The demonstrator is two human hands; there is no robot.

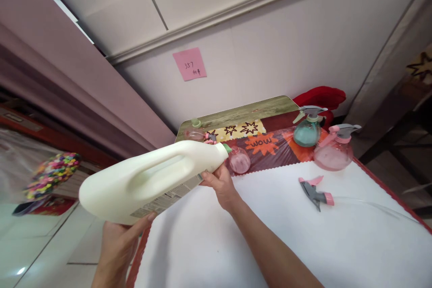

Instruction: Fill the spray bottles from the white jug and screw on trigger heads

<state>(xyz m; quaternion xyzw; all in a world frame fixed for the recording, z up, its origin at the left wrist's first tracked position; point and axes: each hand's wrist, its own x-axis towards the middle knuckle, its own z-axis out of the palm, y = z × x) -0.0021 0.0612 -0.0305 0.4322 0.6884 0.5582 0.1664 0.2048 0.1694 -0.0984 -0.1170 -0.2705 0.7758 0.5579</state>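
A large white jug point(151, 180) with a moulded handle lies tipped on its side in the air, its green-ringed mouth pointing at a small pink round bottle point(239, 160) without a top. My left hand point(118, 243) cups the jug's base from below. My right hand point(221, 185) grips the jug's underside near the neck. A loose grey and pink spray head point(315, 191) with a clear tube lies on the white cloth point(270, 229).
A teal spray bottle point(307, 128) and a pink spray bottle point(334, 148) stand at the table's far right. Another pink bottle point(197, 134) lies at the far left on a patterned cover point(266, 144). A pink note point(189, 64) sticks to the wall.
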